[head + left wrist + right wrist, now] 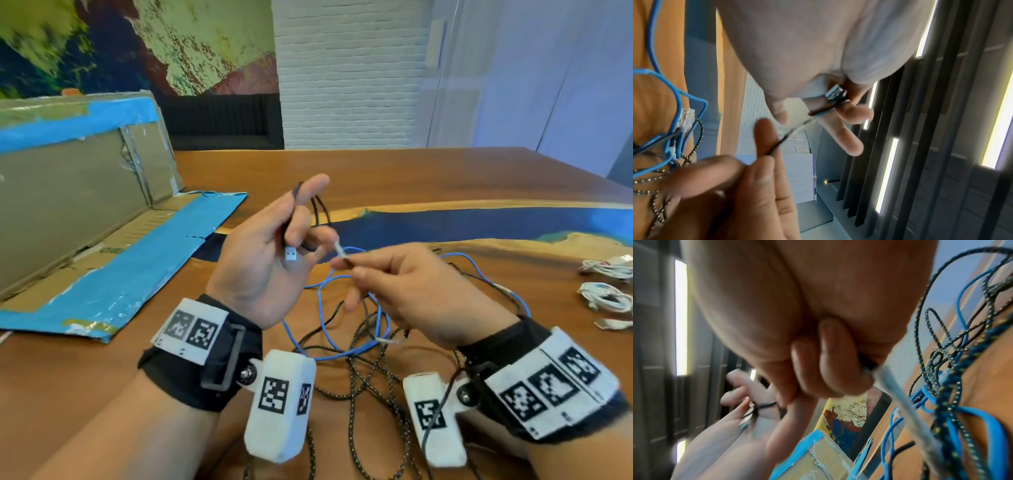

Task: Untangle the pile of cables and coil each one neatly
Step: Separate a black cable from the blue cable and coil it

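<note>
My left hand [301, 240] is raised, palm toward me, with a thin black cable [317, 205] looped round its fingers [849, 142]. The cable's silver USB plug [291, 254] lies against the palm, also seen as the plug [835, 93]. My right hand [346, 267] pinches the same cable's other end, with a pale tip [340, 251], just right of the left fingers. Below on the table lies a tangle: a blue network cable [322, 301] with a clear plug [686, 118] and a black braided cable [370, 394] flecked with yellow.
Two coiled white cables [606, 267] [606, 298] sit at the table's right edge. A flattened cardboard box [85, 192] with blue tape stands and lies at the left. The wooden table [445, 178] has a blue resin strip across it.
</note>
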{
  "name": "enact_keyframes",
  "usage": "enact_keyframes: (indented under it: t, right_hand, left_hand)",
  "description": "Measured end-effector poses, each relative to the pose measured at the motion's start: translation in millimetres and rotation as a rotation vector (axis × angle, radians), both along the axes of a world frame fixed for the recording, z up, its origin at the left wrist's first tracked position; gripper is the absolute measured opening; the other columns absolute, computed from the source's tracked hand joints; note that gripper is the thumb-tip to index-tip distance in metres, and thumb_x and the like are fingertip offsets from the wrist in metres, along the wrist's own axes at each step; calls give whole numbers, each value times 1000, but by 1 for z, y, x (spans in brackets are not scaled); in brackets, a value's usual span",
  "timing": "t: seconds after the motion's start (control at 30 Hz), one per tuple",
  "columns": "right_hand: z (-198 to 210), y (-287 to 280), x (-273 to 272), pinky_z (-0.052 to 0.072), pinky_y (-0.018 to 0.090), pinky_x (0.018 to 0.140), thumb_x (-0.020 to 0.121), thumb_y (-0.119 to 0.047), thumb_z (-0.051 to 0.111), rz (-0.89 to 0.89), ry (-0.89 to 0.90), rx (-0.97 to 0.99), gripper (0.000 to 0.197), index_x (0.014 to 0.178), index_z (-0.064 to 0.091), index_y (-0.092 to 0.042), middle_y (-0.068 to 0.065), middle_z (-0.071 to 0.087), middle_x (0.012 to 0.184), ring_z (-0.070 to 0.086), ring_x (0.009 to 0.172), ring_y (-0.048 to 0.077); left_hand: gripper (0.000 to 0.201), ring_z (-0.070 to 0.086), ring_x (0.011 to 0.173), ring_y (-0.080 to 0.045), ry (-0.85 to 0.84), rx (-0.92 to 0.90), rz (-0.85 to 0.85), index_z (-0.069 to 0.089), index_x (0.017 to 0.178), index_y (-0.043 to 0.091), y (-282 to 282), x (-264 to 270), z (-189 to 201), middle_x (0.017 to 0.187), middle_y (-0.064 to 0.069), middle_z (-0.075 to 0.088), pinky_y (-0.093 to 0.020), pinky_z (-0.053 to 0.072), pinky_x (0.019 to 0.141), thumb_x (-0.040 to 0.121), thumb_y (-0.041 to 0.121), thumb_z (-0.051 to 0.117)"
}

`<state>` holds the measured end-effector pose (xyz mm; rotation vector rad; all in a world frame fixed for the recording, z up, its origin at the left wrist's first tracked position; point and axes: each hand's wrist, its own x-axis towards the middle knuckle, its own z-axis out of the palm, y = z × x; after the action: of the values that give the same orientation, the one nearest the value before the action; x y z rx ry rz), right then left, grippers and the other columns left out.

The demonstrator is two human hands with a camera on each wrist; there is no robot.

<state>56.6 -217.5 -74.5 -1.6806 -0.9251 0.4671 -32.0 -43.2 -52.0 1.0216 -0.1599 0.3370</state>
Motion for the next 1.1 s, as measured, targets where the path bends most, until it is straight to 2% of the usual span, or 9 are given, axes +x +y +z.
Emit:
enact_keyframes:
  t: [0.1,0.23,0.33,0.47,0.57,0.67,0.83,0.97,1.1]
  right_hand:
    - [1,0,-12,26,20,40,108,-15,46,267,-40,-180,29,104,76,-13,-1,78,93,28,39,13]
    - [5,-2,-16,31,14,43,108,-13,46,325,-74,-116,28,112,72,-6,2,60,60,34,39,4]
    - [8,-6,-8,24,17,42,106,-14,49,228,-6,55,28,97,71,2,-8,45,47,27,39,5]
    - [5,-7,7,25,22,41,84,-32,71,-14,84,300,23,72,68,-12,-3,36,44,24,37,14]
    - [2,-7,19,18,26,42,68,-35,82,-153,102,388,24,67,68,-16,0,37,47,23,39,16]
    - [3,-13,27,19,27,42,66,-34,82,-185,107,411,19,69,73,-17,-3,44,50,26,40,14]
    - [-4,-12,22,34,28,47,102,-12,56,20,9,111,25,112,76,-21,8,59,63,41,48,16]
    - [-5,-3,5,48,30,62,107,-8,48,288,-96,-144,40,103,77,-36,16,75,89,54,58,17]
    - [-2,-4,-1,53,38,74,105,-20,55,314,-197,-166,28,93,80,-19,-2,65,63,58,63,7]
  left_hand:
    - [40,75,94,-19,35,24,157,52,141,12,-1,6,-3,84,5,72,-38,48,94,110,26,32]
    - [34,74,99,-28,160,242,203,53,139,14,-3,7,-10,108,-6,77,-31,58,85,110,20,39]
    - [27,62,68,-23,288,493,118,66,123,12,-7,5,-14,80,-10,72,-25,54,67,107,18,44]
    - [38,26,42,-14,338,720,-54,75,105,5,-8,1,-14,49,-6,38,-23,24,43,109,22,41]
    - [47,12,43,-15,309,586,-223,73,115,-1,-5,-1,-13,46,-2,25,-33,11,52,108,30,38]
    - [49,14,40,-12,187,355,-342,68,126,0,-3,-5,-11,47,5,23,-34,24,64,106,31,36]
    - [47,62,57,-12,12,-26,-86,53,141,3,-4,-1,-1,54,6,42,-42,38,98,108,26,29]
    - [41,71,110,-25,0,7,136,46,145,5,-7,6,-6,83,1,72,-34,47,93,110,21,32]
    - [40,73,105,-22,106,260,251,43,149,9,-8,10,-13,103,-8,78,-18,55,81,110,11,35]
